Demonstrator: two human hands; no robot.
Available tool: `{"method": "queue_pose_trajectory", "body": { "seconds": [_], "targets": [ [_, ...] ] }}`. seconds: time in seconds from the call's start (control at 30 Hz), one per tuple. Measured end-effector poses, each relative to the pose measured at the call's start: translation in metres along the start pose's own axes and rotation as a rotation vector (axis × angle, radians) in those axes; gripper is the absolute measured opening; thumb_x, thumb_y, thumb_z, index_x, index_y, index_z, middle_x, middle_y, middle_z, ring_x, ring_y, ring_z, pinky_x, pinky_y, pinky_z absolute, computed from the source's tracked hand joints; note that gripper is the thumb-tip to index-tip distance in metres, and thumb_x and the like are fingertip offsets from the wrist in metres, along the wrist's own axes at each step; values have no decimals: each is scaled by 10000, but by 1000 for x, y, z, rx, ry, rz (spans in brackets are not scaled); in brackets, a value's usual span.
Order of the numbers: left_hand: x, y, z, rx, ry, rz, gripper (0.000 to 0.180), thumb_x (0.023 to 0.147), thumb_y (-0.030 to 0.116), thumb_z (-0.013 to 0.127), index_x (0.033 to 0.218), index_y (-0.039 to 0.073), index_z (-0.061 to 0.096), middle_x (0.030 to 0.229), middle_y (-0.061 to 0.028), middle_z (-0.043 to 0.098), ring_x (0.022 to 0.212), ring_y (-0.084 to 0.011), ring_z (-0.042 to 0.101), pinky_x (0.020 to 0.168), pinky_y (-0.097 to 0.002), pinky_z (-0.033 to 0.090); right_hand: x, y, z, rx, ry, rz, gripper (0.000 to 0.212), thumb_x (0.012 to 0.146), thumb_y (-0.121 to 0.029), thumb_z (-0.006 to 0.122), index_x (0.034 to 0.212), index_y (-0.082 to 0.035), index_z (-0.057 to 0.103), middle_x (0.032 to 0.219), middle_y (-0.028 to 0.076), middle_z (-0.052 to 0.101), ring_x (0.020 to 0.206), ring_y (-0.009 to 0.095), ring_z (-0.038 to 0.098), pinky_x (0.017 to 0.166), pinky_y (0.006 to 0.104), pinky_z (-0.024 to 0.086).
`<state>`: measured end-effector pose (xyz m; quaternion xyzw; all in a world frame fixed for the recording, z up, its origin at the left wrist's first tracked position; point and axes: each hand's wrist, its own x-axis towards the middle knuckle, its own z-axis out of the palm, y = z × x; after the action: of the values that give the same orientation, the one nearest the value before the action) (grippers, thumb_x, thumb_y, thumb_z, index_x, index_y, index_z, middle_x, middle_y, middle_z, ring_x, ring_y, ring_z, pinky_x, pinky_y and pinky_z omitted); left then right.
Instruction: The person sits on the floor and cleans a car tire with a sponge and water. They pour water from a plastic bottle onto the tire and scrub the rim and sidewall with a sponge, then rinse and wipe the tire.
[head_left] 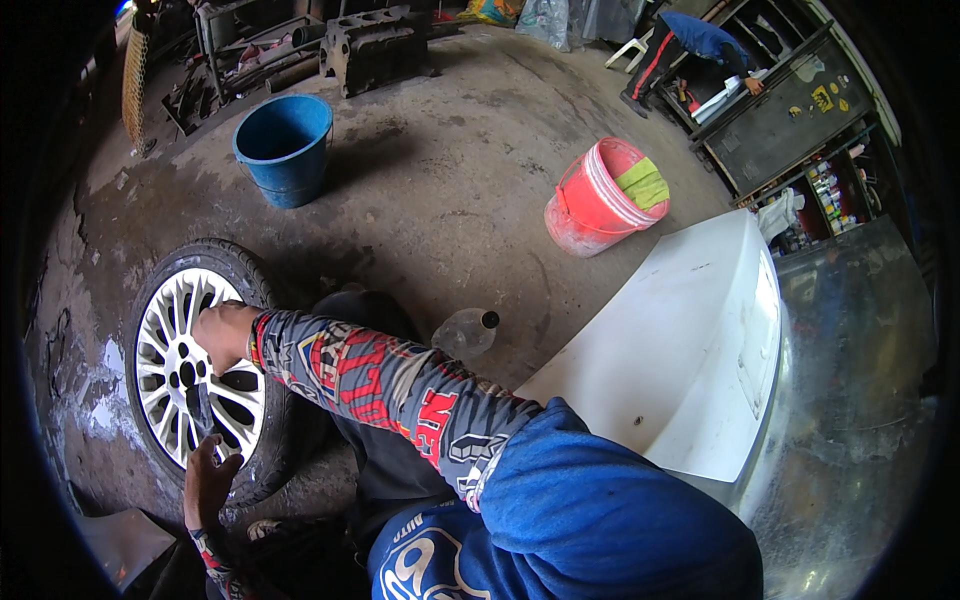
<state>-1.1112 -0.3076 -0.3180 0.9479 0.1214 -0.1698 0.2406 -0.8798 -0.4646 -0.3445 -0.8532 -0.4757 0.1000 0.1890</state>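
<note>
A car wheel (165, 335) with a silver multi-spoke rim and black tyre stands at the left, its face turned toward me. My right hand (222, 335) reaches across in a patterned sleeve and presses against the spokes at the rim's upper right. Its fingers are bent and mostly hidden, so whatever they hold does not show. Below it, my left hand (210, 480) is at the rim's lower edge, with thumb and forefinger curved but apart. A greyish strip above its fingertips cannot be told from a shaded spoke.
A blue bucket (285, 165) stands beyond the wheel. Farther right is a red bucket (590, 215) with a yellow-green cloth (642, 184). A clear plastic bottle (465, 332) lies near my arm, beside a white car panel (670, 350). Another person (700, 45) bends over a cabinet.
</note>
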Motion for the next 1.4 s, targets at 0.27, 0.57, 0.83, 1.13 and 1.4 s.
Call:
{"method": "queue_pose_trajectory", "body": {
  "seconds": [0.27, 0.57, 0.83, 1.13, 1.4],
  "targets": [
    [4, -15, 8, -9, 49, 74, 644, 795, 295, 820, 1302, -60, 643, 1037, -223, 726, 873, -291, 677, 801, -421, 531, 0, -1, 0, -16, 6, 17, 547, 622, -439, 900, 948, -10, 802, 965, 221, 764, 918, 380, 754, 820, 486, 608],
    [-3, 12, -7, -23, -42, -28, 555, 822, 235, 796, 1279, -44, 648, 1254, -270, 686, 1118, -393, 678, 970, -448, 523, 1, -1, -1, -9, -12, 10, 571, 628, -438, 905, 981, -3, 794, 980, 223, 762, 925, 384, 752, 830, 491, 610],
    [-5, 24, -12, 26, -58, -41, 560, 824, 240, 798, 1281, -46, 648, 1249, -267, 689, 1109, -387, 680, 959, -446, 526, -1, 0, -2, -10, -36, 26, 571, 630, -438, 906, 991, -9, 796, 993, 215, 764, 935, 383, 751, 841, 481, 608],
    [-4, 20, -10, -4, -50, -38, 558, 816, 234, 800, 1273, -50, 652, 1197, -260, 709, 1042, -368, 696, 926, -439, 531, -5, -1, -8, -2, -74, 22, 600, 628, -441, 914, 1017, 0, 793, 1033, 211, 763, 958, 375, 748, 868, 473, 600],
    [-3, 18, -8, -18, -24, 2, 557, 809, 233, 801, 1261, -54, 651, 1100, -253, 718, 957, -345, 692, 866, -437, 532, -9, -5, -17, 11, -69, 29, 455, 655, -339, 862, 962, -13, 783, 980, 216, 757, 935, 380, 745, 871, 468, 593]
  ]
}}
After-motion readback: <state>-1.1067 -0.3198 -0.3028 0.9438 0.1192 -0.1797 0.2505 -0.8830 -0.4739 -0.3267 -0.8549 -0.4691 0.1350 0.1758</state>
